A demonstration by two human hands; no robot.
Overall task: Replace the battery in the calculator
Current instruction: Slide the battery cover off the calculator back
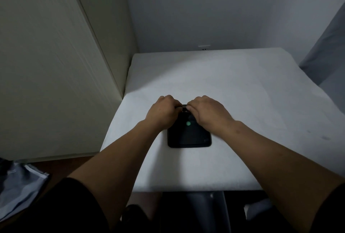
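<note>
- Just below the middle of the frame, a dark, flat calculator (189, 135) lies on a white tabletop (242, 87), apparently back side up, since no keys or screen show on the visible part. A small pale green round dot (188, 123) sits near its centre; what the dot is cannot be told.
- Both hands meet over the calculator's far edge, hiding it. The left hand (163, 110) comes in from the lower left, fingers curled down and close together onto the upper left corner.
- The right hand (209, 111) comes in from the lower right, fingers likewise curled and pressed onto the upper right part. A sliver of dark edge shows in the gap between the two hands.
- Whether either hand pinches a cover, a battery or only the case cannot be told; the fingertips are hidden.
- The pose suggests the battery compartment lies at that far edge, with the hands bracing the body flat and working the cover. This is a judgement, not something shown.
- No brand, label or readable writing is visible on the calculator; the light is dim.
- Around it, the tabletop is bare. A pale panel (46, 64) fills the left of the frame, and a grey wall (214, 8) the upper part.
</note>
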